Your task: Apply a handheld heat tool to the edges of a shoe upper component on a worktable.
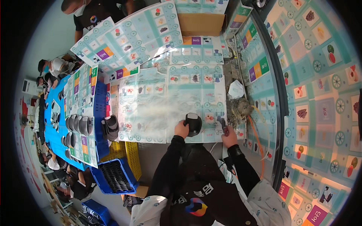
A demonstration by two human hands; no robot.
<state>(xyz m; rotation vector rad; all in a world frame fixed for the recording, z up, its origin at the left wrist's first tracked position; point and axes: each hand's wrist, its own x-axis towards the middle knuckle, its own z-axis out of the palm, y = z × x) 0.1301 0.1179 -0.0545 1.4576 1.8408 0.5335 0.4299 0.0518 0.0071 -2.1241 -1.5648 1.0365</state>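
Observation:
My left hand (181,129) is closed on the left edge of a black, rounded shoe piece (194,126) with a pale grey patch at its upper end. It is held over the near edge of a worktable (151,109) covered with printed sheets. To the right, my right hand (228,137) is closed around a dark, slender hand tool (223,123). The tool points away from me, and its exact kind is too small to make out. Left of the sheets, a stack of dark grey curved shoe pieces (110,127) sits beside a blue crate.
More shoe pieces (80,124) line a sheet-covered surface at left. A blue basket (113,175) of black pieces stands below a yellow crate (131,156). An orange hose (258,141) hangs at right near crumpled white paper (236,89). People work along a blue table (56,101).

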